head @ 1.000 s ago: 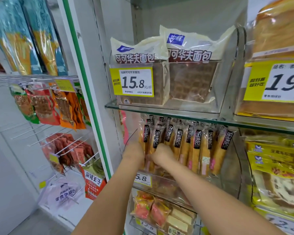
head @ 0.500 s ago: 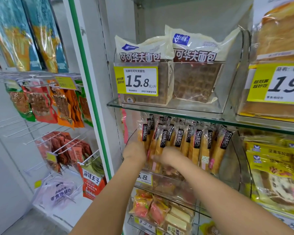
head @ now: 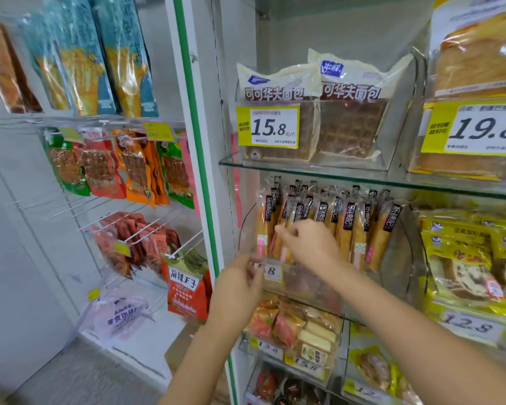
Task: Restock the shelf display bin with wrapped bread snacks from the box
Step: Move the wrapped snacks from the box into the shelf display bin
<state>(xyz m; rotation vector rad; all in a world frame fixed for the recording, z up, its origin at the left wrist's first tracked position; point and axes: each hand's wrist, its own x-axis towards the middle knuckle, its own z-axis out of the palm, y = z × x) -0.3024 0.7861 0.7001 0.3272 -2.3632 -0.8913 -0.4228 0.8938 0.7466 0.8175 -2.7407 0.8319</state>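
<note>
A clear display bin (head: 303, 280) sits under a glass shelf and holds several upright wrapped bread snacks (head: 360, 229) with black labels. My right hand (head: 313, 244) is in front of the left-hand sticks, its fingertips pinched on one of them. My left hand (head: 240, 283) hangs lower, by the bin's front left corner next to its price tag (head: 270, 271), fingers loosely apart and holding nothing. The box is out of view.
The glass shelf (head: 304, 167) above carries waffle bread bags (head: 348, 118). Yellow bread packs (head: 462, 258) fill the bin to the right, and more snacks (head: 298, 325) lie in bins below. A green-edged post (head: 205, 171) separates hanging snack packs (head: 114, 168) on wire pegs at left.
My left hand has dropped out of the bin to its front left corner. My right hand has risen and stays on the left sticks. The view has shifted right.
</note>
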